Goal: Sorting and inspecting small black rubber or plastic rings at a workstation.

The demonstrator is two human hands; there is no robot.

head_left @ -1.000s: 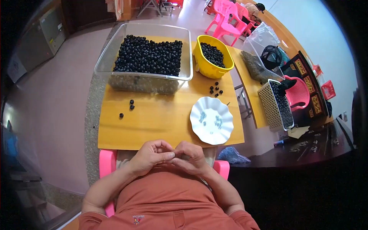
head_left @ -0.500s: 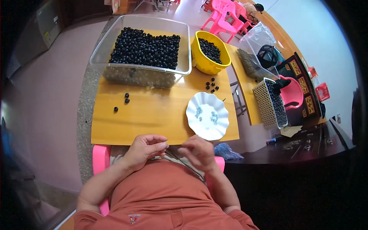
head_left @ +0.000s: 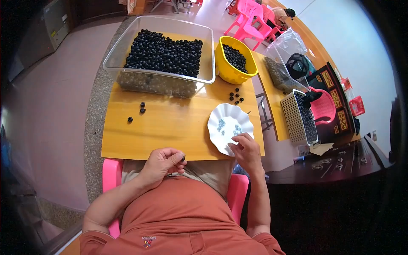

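Note:
My left hand is closed in front of the table's near edge. A small round black part, like a bead or roller, is pinched between its thumb and fingers. Over the near right rim of a white scalloped plate hovers my right hand, its thumb and bent forefinger apart with nothing visible between them. Tiny silvery pieces lie in small clusters on the plate, partly hidden behind that hand. Several loose black parts sit beyond the plate, and others lie at the left of the table.
A large clear bin of black parts stands at the back of the wooden table. Next to it is a yellow basket with more. At the right are a white perforated basket, another clear bin and pink chairs.
My right hand has moved from beside the left hand, right and forward to the plate. The black part in my left hand now shows more plainly.

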